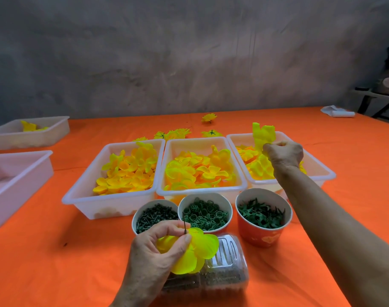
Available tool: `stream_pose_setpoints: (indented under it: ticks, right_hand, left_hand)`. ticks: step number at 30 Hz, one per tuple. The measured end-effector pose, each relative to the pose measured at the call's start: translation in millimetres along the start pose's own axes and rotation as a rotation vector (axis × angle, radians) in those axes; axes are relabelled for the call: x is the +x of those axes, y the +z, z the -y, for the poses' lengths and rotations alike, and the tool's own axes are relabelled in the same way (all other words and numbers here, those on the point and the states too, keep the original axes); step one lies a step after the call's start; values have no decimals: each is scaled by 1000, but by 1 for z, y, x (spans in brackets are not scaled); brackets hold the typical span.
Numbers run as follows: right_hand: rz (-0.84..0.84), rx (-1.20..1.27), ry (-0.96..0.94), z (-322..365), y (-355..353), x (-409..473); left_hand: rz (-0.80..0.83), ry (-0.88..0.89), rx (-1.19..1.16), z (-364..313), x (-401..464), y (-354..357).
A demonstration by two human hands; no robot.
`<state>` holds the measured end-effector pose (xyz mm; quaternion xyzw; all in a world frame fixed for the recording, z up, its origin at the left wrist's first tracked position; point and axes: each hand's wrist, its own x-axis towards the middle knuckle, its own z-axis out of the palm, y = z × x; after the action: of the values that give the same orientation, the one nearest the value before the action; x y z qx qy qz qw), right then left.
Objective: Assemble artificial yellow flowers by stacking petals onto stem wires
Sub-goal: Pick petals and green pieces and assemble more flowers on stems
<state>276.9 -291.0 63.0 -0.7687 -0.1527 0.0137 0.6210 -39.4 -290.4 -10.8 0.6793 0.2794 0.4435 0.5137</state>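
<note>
My left hand pinches a thin dark stem wire with a yellow petal layer threaded on it, low in front of the cups. My right hand is over the right white tub and pinches a yellow-green petal piece lifted above the pile. The middle tub and the left tub hold heaps of yellow-orange petals.
Three paper cups stand before the tubs: dark pins, green rings, green calyx pieces. A clear plastic jar lies on its side under my left hand. Finished flowers lie behind the tubs. Two more tubs sit at far left on the orange cloth.
</note>
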Motion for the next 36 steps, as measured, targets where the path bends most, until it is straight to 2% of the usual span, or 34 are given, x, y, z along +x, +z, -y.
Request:
stream_pose_setpoints:
  ticks: [2, 6, 16, 22, 27, 31, 36]
  right_hand:
    - [81, 160, 42, 5, -2, -6]
    - [355, 385, 100, 16, -3, -25]
    - [830, 429, 151, 26, 3, -87]
    - [973, 325, 108, 21, 4, -128]
    - [1014, 178, -101, 16, -1, -155]
    - [1036, 219, -253, 15, -7, -168]
    - [1011, 286, -320, 9, -11, -177]
  left_hand:
    - [-5, -3, 4, 2, 0, 0]
    - [-6, -10, 15, 4, 0, -1]
    - [-22, -5, -5, 3, 0, 0]
    - [-29, 1, 27, 0, 0, 2]
    - [-47, -19, 11, -2, -2, 2]
    - [-18, -23, -14, -2, -3, 1]
    - [-15, -13, -50, -3, -4, 1]
